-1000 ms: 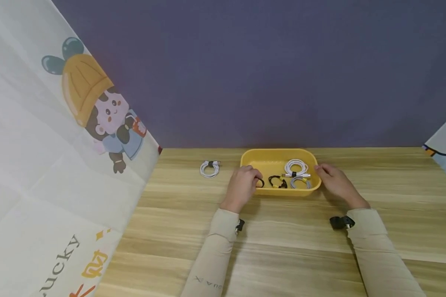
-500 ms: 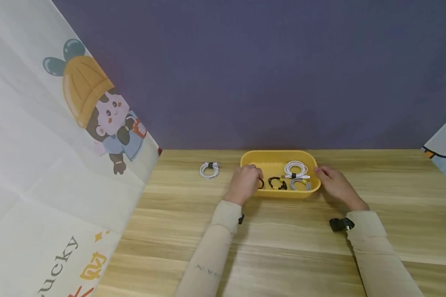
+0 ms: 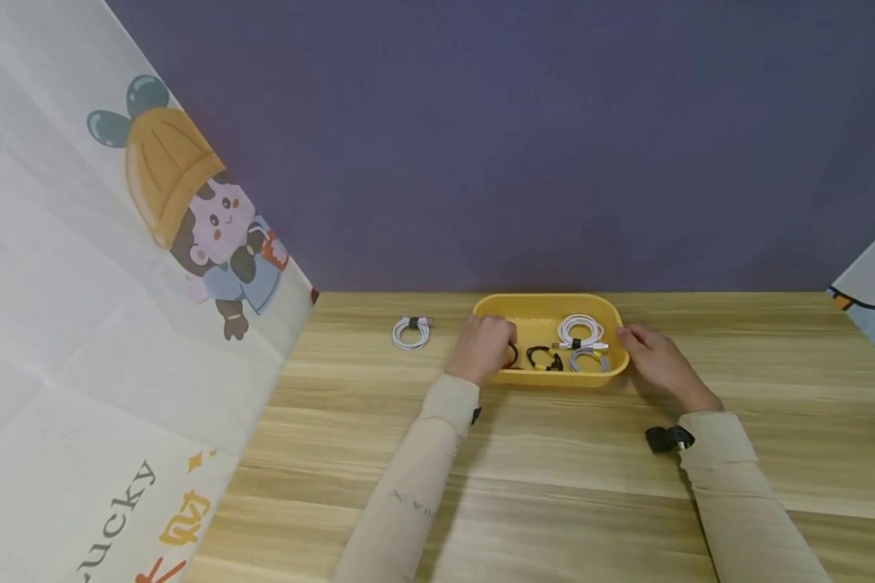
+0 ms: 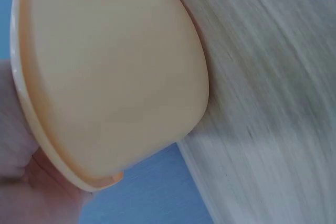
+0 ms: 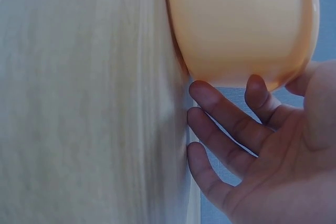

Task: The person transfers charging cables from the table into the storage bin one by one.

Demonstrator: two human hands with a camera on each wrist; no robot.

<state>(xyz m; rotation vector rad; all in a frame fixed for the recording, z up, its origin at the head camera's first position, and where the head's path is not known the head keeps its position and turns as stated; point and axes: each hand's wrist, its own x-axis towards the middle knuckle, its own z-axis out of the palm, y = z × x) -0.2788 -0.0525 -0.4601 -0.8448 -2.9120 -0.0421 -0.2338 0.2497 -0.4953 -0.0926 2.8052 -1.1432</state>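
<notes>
A shallow yellow plastic bin stands on the wooden table in the head view. My left hand reaches down over its left end, fingers curled inside at a coiled black cable; the fingertips are hidden. In the left wrist view that hand shows behind the bin's rim. My right hand holds the bin's right end, thumb at the rim and index finger against the outer wall, the other fingers spread below. Inside the bin lie a black-and-yellow cable, a white cable and a grey cable, all coiled.
A coiled white cable with a black tie lies on the table left of the bin. Close behind the bin rises a dark blue panel. A white printed sheet borders the table's left side.
My left hand has shifted slightly up and to the right over the bin's left end, its fingers going out of sight. The right hand and the bin have stayed nearly still.
</notes>
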